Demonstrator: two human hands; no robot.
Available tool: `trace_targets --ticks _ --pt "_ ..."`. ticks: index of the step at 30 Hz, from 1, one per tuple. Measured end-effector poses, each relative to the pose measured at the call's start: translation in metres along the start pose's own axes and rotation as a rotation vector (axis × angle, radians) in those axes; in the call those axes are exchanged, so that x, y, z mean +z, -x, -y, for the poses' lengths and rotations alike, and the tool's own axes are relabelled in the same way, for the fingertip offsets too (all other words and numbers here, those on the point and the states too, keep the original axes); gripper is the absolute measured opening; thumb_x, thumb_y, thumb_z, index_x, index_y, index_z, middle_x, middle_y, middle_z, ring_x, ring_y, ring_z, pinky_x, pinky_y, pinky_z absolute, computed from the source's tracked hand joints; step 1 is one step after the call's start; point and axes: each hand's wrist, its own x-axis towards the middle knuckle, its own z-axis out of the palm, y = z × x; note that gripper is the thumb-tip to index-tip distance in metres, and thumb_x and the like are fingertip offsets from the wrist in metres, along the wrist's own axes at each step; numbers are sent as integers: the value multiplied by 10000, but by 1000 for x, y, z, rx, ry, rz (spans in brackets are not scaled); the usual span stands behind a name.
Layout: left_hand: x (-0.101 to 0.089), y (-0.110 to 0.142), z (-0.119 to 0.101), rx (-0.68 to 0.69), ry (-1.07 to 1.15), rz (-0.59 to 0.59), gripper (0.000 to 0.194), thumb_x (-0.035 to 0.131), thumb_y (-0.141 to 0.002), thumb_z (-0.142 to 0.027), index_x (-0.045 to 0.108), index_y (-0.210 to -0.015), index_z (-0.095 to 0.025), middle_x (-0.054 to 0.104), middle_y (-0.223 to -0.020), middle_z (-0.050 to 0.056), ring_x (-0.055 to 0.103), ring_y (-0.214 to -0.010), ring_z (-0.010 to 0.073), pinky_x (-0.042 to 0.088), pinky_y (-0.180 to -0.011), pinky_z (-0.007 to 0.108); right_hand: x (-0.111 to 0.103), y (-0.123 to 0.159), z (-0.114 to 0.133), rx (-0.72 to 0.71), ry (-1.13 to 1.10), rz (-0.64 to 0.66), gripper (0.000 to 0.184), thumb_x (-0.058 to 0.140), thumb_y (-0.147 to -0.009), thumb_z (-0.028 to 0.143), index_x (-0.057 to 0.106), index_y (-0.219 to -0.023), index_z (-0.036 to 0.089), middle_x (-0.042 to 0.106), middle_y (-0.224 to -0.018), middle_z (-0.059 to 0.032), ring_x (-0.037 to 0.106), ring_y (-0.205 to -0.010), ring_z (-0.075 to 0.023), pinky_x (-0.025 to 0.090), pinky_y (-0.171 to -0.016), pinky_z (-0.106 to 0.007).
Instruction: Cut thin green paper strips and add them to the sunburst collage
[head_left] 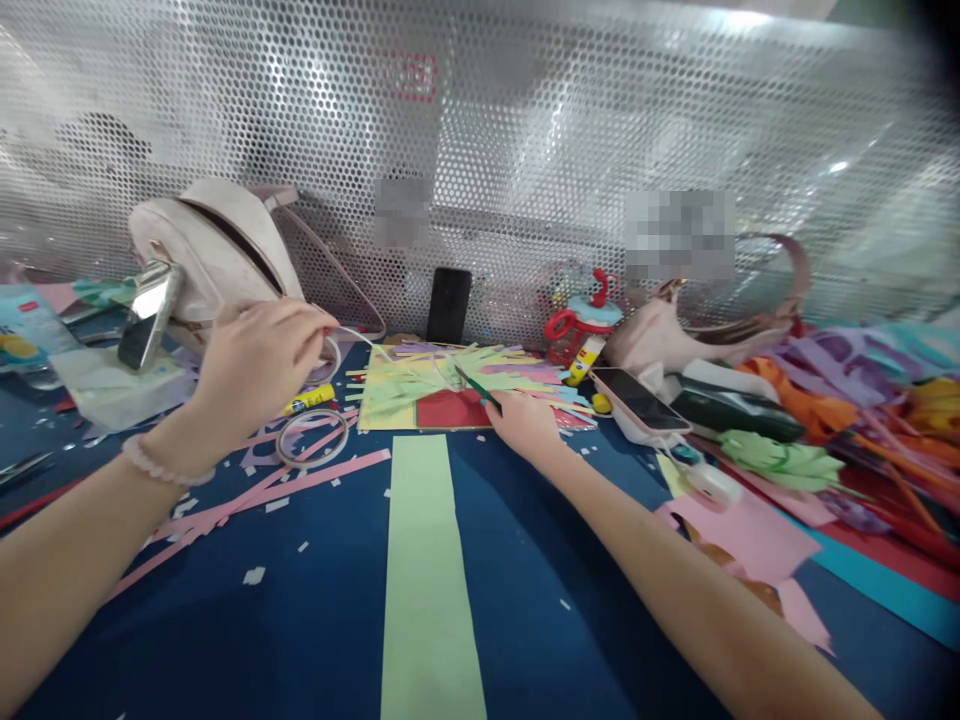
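Observation:
My left hand (262,360), with a beaded bracelet at the wrist, is closed on one end of a thin white strip (360,335). The strip stretches right to the fringed paper strips (435,375), mostly pale green, lying on yellow and red sheets. A tape roll (328,362) shows just beside these fingers, partly hidden; I cannot tell whether the hand holds it. My right hand (529,425) is closed around a slim dark green tool (480,388) with a pointed tip, its kind unclear. That tip reaches in among the fringes near the white strip.
A long pale green paper strip (427,580) lies front centre. At left are another tape roll (312,438), a glue stick (309,400), pink strips (300,485) and a bag (217,250). A phone (448,305) leans against the perforated screen (510,150). Paper scraps and a phone (641,398) crowd the right.

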Motion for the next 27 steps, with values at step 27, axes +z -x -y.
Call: trace_targets --ticks 27 --pt "23 33 -95 -452 1246 628 258 653 -727 -359 684 -913 -184 743 -944 51 686 -895 226 546 -801 352 -24 87 23 -934 -137 -452 358 481 -998 267 537 -1340 177 696 -1049 -102 668 -904 -199 517 -745 -325"
